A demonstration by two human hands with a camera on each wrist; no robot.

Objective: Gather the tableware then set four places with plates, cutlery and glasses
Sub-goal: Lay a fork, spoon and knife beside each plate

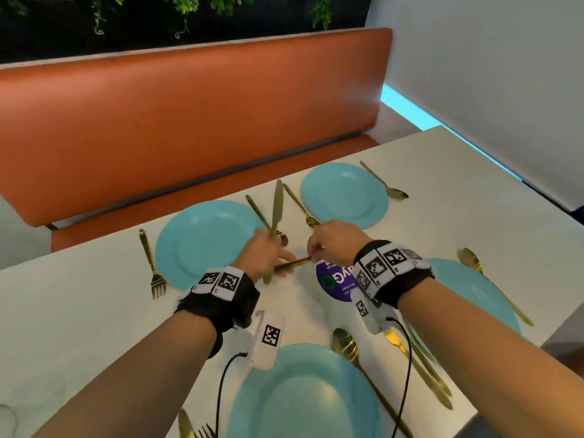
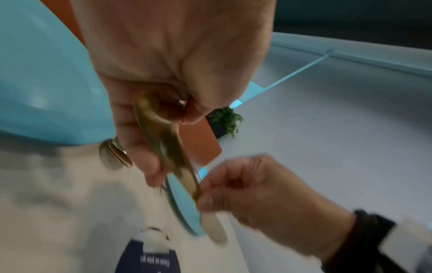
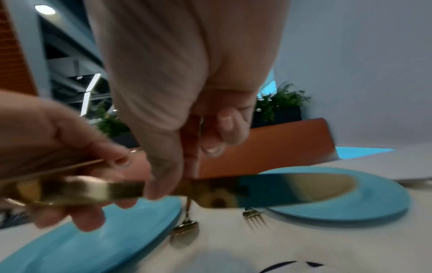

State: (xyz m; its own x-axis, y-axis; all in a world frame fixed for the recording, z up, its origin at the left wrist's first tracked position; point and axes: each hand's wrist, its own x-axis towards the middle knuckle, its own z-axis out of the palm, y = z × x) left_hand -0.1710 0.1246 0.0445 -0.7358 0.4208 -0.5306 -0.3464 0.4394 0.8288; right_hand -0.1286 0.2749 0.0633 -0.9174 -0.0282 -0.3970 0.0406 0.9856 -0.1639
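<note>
Two hands meet over the middle of the bench [image 1: 410, 172]. The left hand [image 1: 260, 252] has its fingers [image 2: 131, 133] curled round gold cutlery: a knife [image 1: 277, 203] that stands up from the fist, blade pointing away toward the far side, and a second gold piece [image 1: 290, 264] that juts sideways toward the right hand [image 1: 335, 240]. The right thumb and forefinger [image 2: 210, 200] pinch the tip of that second piece, with the other right fingers folded into the palm. In the right wrist view a knife blade crosses the picture at the fingers, blurred, so which hand bears its weight I cannot tell.

Just beyond the left hand lies a spoon [image 1: 264, 218], its bowl by the knuckles, beside the far left plate [image 1: 202, 241]. A fork [image 1: 300, 205] lies just past the right hand, next to the far right plate [image 1: 344, 194], which has another spoon [image 1: 384, 181] on its other side. Left of the far left plate lies a fork [image 1: 151, 267]. A purple sticker [image 1: 335, 281] sits on the bench under the right wrist.

Nearer the person, a near plate [image 1: 303, 396] has a spoon [image 1: 357, 358] to its right and cutlery tips at its left. A right plate [image 1: 474, 292] has gold pieces on both sides. An orange seat [image 1: 189, 121] backs the far edge.
</note>
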